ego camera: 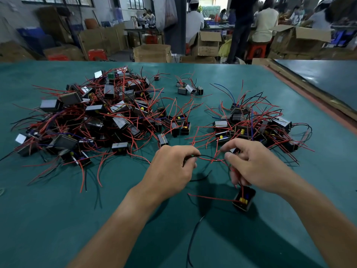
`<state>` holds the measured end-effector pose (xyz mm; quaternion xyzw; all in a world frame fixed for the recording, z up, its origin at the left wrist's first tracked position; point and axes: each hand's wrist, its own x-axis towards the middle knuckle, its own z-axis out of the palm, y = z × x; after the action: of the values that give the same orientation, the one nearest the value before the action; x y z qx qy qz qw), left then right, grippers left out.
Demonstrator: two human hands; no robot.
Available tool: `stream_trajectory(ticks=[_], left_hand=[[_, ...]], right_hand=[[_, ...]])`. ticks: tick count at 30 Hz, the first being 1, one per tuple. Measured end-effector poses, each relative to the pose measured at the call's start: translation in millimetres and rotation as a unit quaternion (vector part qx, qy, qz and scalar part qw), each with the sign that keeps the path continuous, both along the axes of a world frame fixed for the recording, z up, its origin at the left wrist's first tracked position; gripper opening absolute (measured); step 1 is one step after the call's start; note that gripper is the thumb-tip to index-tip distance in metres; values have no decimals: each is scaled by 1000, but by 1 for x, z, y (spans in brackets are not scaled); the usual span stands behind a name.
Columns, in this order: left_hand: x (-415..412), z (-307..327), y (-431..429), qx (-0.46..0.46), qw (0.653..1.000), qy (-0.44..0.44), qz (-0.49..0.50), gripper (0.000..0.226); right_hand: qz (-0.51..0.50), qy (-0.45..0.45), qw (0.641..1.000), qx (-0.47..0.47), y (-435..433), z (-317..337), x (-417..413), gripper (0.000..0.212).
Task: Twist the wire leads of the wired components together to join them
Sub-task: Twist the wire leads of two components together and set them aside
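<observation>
My left hand [172,167] has its fingers curled round the end of a black wire lead [204,156] that runs to the right. My right hand [251,163] pinches red leads [217,160] between thumb and forefinger where they meet the black one. A small black wired component [244,199] with a yellow part inside hangs just under my right hand, its leads running up into my curled fingers. One red lead [210,197] sticks out to its left. A long black lead [193,240] trails down toward me over the green table [58,219].
A big pile of wired components [92,117] with red leads covers the left of the table. A smaller pile [251,124] lies right, just beyond my right hand. A few loose ones [190,89] sit at the back. People and cardboard boxes [152,53] stand beyond the far edge.
</observation>
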<state>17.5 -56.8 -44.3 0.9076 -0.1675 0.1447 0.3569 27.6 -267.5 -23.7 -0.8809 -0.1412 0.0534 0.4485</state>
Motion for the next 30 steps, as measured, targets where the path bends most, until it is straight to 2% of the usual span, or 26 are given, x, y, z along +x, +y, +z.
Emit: stream_trajectory(ticks=[3,10,19,28,30], left_hand=[[0,1,0,8,1000,-8,-18,19],[-5,9,-1,35,999,10,-37,30],[-9,15,-6,55,995,65,-59,22],[-10,20,-5,106,991,78,-1,8],[-9,21,-1,90,992,84,20,10]], right_hand=[[-4,-6,1000,-1,-1,-1,1,3],[-53,-16,997,-55,-5,-3,4,15],[-96,-34,991,-85,-9,-4,5,24],[-104,-58,991,-62,-8,-3,5,31],[-100,-64,993,-23,-10,1,6,29]])
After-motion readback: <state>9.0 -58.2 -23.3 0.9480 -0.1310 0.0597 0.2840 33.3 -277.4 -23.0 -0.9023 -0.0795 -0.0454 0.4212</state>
